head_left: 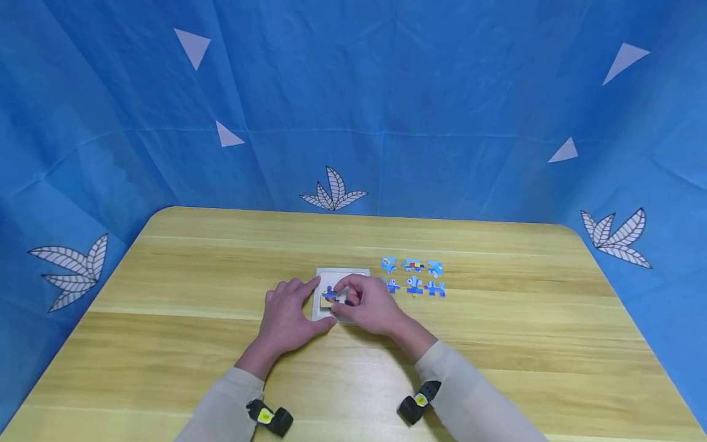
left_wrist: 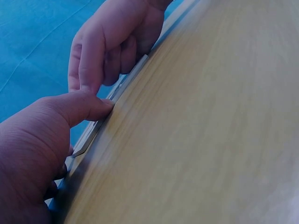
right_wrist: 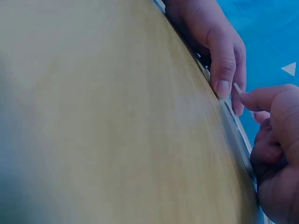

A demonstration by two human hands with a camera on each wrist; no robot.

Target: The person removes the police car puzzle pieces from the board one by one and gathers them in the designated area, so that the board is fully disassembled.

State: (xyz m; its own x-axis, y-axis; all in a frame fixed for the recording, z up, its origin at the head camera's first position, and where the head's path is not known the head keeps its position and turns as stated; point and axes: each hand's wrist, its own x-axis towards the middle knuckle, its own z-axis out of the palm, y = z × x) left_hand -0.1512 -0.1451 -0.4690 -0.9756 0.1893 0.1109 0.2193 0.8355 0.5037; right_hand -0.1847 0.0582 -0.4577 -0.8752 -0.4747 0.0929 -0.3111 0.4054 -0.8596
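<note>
A small white puzzle tray (head_left: 342, 271) lies on the table with some pieces in it. My left hand (head_left: 289, 316) rests at the tray's left side, thumb against its near edge and fingers spread along the left. In the left wrist view, the left thumb (left_wrist: 88, 108) touches the tray's edge (left_wrist: 88, 140). Above the tray my right hand (head_left: 375, 305) pinches a jigsaw piece between thumb and index finger; the right wrist view shows that jigsaw piece (right_wrist: 237, 88) edge-on, tilted. A blue printed piece (head_left: 329, 293) shows beside the right fingertips. The right hand hides much of the tray.
Several loose blue jigsaw pieces (head_left: 414, 284) lie in two rows to the right of the tray, the nearest partly behind the right hand. The wooden table (head_left: 530, 331) meets a blue cloth backdrop (head_left: 386, 110) at its far edge.
</note>
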